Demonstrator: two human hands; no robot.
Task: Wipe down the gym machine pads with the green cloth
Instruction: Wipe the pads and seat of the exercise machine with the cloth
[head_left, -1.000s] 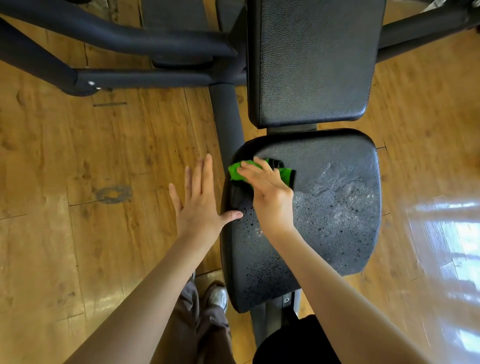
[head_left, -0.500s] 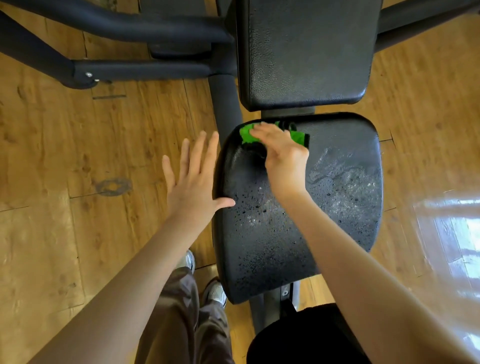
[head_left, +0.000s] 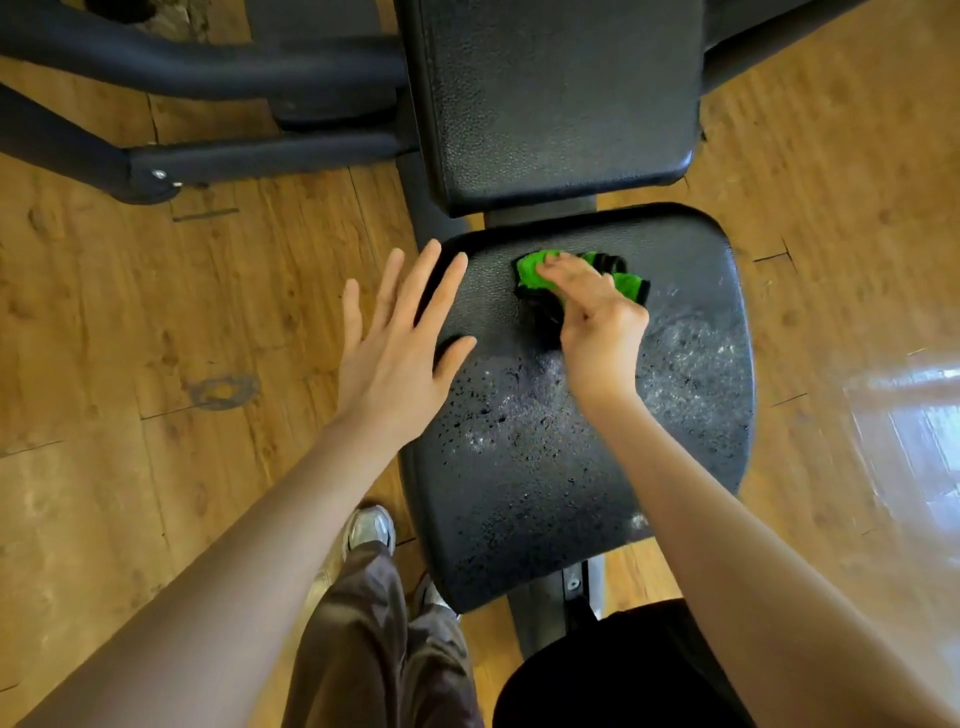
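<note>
The black seat pad (head_left: 571, 467) lies below me, speckled with wet droplets and a foamy smear on its right half. The black back pad (head_left: 561, 93) stands just beyond it. My right hand (head_left: 597, 322) grips the bunched green cloth (head_left: 532, 270) and presses it onto the far part of the seat pad, left of the middle. Part of the cloth is hidden under my fingers and palm. My left hand (head_left: 395, 343) is flat with its fingers spread at the seat pad's left edge, and its thumb reaches over the pad.
Dark steel frame tubes (head_left: 208, 67) of the machine run across the wooden floor (head_left: 130, 338) at the upper left. The seat post (head_left: 550, 597) sits under the pad's near end. My shoes (head_left: 369, 527) and trouser legs stand at the pad's near left corner.
My right hand slid the cloth from the seat pad's left edge toward the back edge, then a little rightward. My left hand stayed spread at the pad's left side.
</note>
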